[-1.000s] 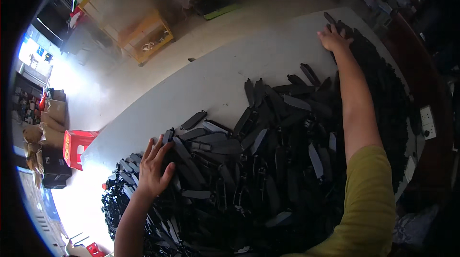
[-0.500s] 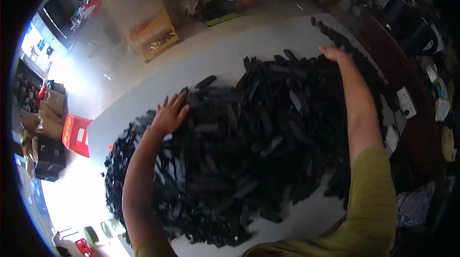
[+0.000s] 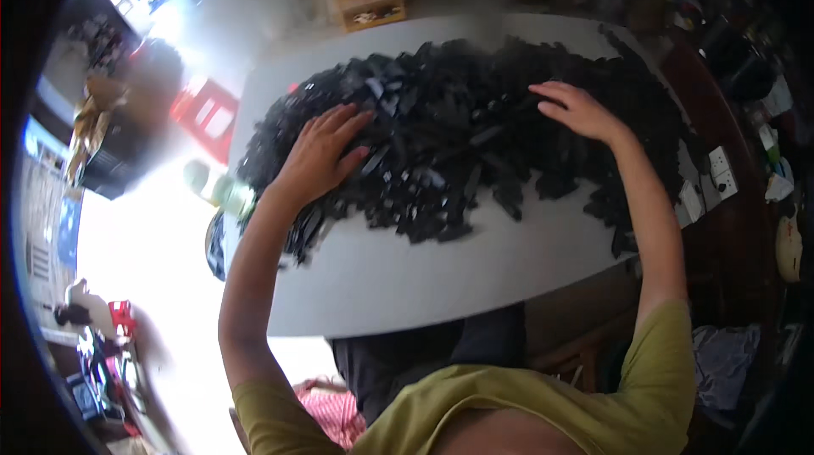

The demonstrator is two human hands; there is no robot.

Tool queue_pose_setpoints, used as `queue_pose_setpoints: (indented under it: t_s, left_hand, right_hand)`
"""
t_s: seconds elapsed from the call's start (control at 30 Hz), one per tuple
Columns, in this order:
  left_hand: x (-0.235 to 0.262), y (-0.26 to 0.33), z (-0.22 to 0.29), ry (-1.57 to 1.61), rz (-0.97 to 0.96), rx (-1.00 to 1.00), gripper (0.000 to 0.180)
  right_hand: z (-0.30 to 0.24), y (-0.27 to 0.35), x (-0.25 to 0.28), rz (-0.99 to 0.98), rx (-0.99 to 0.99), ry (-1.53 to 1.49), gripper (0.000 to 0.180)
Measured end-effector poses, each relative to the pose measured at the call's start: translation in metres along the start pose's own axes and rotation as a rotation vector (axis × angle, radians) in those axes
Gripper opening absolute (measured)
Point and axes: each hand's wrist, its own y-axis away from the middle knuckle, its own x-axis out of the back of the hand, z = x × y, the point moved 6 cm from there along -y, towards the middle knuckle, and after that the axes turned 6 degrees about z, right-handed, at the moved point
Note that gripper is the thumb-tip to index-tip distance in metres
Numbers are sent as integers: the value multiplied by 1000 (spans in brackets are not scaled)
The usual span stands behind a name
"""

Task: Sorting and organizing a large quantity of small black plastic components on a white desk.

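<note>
A big heap of small black plastic parts [image 3: 475, 128] covers the far half of a grey table [image 3: 441, 277]. My left hand [image 3: 320, 154] lies flat on the left side of the heap, fingers spread. On the heap's right side rests my right hand [image 3: 581, 109], also palm down with the fingers apart. Neither hand grips a part.
A yellow box [image 3: 370, 1] stands on the floor beyond the table. A red crate [image 3: 208, 116] sits at the left. White sockets [image 3: 721, 173] lie at the table's right edge beside dark clutter. A pale green bottle [image 3: 220, 188] stands off the table's left edge.
Both hands have drawn in toward me across the heap, and the black parts are bunched closer together. The view has swung so the table's near edge now shows.
</note>
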Motion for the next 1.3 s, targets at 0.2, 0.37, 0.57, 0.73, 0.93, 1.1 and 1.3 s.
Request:
queue_pose_setpoints:
  t_s: [0.2,0.37,0.57,0.73,0.93,1.1,1.3]
  left_hand:
    - [-41,157,15,67,79,202,52]
    - [-93,189,81,188,78,204,54]
    - [-128,163,145,222,-2,165,56]
    - [-136,165,156,192,17,197,57]
    - [-134,162,156,199,19,249,60]
    - [-131,163,157,176,3,288,62]
    - [-129,164,163,165,-16,304,65]
  right_hand:
    - [-45,69,-101,95,95,-67,53]
    - [-22,71,-163,331,-77,103,64]
    - [-32,68,-193,441,-226,413,59]
    - [-32,83,-198,528,-159,287,53]
    - [-36,105,-207,644,-46,267,62]
    - [-45,111,-206,620,-15,157,57]
    - [-63,137,-211,554,-71,174,55]
